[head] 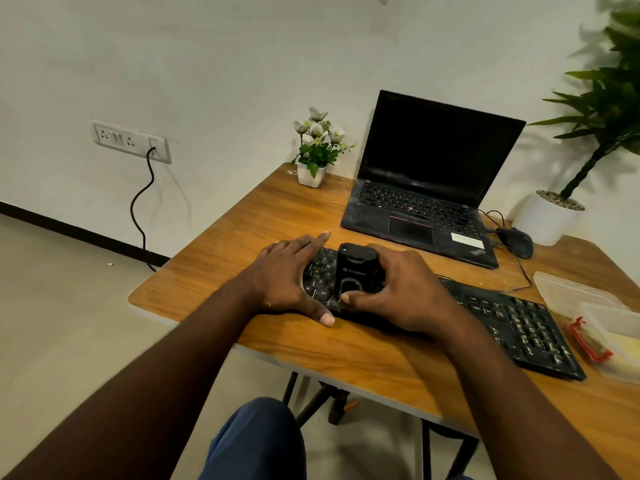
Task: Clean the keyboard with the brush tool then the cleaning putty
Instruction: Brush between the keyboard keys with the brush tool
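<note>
The right hand grips the black brush tool, with fingers and thumb curled round it, and holds it on the keyboard. Just left of it, the left hand lies flat, fingers spread, on the keyboard's left end. Beyond the right hand stands an open laptop.

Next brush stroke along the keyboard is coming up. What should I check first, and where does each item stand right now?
1. Right hand grips the brush tool: ok.
2. Left hand rests flat on the left end of the keyboard: ok.
3. Bristles touching the keys: cannot tell, hidden under the tool.
4. Keys to the right are uncovered: ok.
5. Putty inside the plastic container at the right: cannot tell.
</note>
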A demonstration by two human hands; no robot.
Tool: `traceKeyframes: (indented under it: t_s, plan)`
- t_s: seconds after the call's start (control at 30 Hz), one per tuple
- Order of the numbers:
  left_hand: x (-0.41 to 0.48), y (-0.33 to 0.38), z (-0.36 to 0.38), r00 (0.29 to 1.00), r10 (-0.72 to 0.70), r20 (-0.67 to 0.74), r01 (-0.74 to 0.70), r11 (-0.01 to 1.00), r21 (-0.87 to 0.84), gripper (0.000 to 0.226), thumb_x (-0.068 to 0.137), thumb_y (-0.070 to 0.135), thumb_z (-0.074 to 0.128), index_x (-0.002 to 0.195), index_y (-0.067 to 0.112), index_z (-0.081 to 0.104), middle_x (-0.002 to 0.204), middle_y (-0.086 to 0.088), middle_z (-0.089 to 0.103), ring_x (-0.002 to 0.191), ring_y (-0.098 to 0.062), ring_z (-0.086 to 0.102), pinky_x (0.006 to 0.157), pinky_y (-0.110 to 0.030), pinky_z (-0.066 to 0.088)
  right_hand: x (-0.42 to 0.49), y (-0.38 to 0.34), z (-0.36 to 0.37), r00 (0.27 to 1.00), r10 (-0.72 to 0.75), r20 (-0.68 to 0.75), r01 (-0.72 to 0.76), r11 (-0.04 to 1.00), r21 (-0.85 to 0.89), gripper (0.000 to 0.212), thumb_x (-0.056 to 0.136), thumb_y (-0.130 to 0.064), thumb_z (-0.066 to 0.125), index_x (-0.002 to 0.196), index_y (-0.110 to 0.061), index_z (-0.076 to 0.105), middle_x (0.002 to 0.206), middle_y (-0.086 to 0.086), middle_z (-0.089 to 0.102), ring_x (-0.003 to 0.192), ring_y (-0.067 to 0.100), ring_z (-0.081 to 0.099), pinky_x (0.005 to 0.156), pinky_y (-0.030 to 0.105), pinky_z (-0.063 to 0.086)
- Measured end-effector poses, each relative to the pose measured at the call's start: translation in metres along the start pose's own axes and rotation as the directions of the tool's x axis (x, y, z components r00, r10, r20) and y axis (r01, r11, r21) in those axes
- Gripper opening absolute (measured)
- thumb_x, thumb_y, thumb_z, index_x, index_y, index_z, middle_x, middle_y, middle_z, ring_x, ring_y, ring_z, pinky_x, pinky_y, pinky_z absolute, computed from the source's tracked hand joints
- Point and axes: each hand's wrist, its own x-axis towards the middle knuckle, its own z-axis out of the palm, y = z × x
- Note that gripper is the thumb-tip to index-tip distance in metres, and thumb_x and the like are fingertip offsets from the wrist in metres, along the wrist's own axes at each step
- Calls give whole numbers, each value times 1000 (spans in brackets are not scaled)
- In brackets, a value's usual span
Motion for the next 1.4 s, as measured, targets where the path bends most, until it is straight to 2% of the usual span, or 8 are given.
traceKeyframes:
  t_s: [0.23,0.37,0.5,0.63,0.8,1.13,1.27,1.4]
  plan:
    - [3,-5,4,999,35,-24,-34,999,3,150,41,104,59,160,47,-14,173,7,6,156,-26,13,125,-55,12,11,-6,6,991,-94,91,93,996,19,58,75,-39,88,127,-32,62,111,-14,70,100,3,66,87,33,59]
    - [5,-9,6,998,45,-47,-46,999,-19,149,41,104,62,162,43,-2,170,10,16,153,-25,21,124,-57,18,20,-8,6,992,-90,-92,75,984,-161,54,77,-41,86,123,-30,62,107,-12,71,94,6,65,83,33,58]
    - [6,-9,6,998,46,-31,-47,998,-38,154,41,103,63,161,43,-12,173,8,10,156,-25,15,125,-57,14,17,-7,5,993,-90,71,87,996,35,57,75,-36,89,126,-31,62,109,-14,71,98,2,66,87,32,60]
    - [3,-7,2,999,47,-20,-48,997,-57,152,46,96,71,159,46,-16,172,7,11,155,-27,16,125,-57,14,21,-5,6,988,-90,-129,61,976,-211,57,78,-41,86,127,-29,59,110,-11,70,96,8,65,84,32,58]
    - [4,-14,-4,997,55,46,-48,990,-136,154,46,87,80,157,49,-19,173,11,1,158,-28,9,125,-58,16,14,-11,9,980,-160,120,158,987,28,51,75,-39,89,118,-33,63,104,-14,70,95,2,66,82,31,59]
    - [3,-13,-6,997,73,27,-67,981,-184,150,48,77,88,161,47,-6,170,13,15,153,-25,20,122,-56,27,21,-12,9,990,-90,111,69,981,181,59,75,-31,90,127,-29,63,110,-13,72,100,0,68,85,25,58]
    - [1,-13,-4,998,68,16,-64,978,-201,154,43,85,83,161,47,-9,172,15,9,155,-24,16,123,-55,25,27,-14,10,997,-65,42,64,998,17,51,74,-34,89,119,-32,65,104,-12,72,95,4,68,85,33,60]
    - [2,-10,-2,999,45,15,-42,987,-154,153,45,86,81,158,50,-16,172,12,6,156,-30,13,123,-59,22,26,-4,-3,990,-16,142,-33,942,334,53,76,-25,90,122,-28,65,107,-8,75,97,8,72,84,33,62]
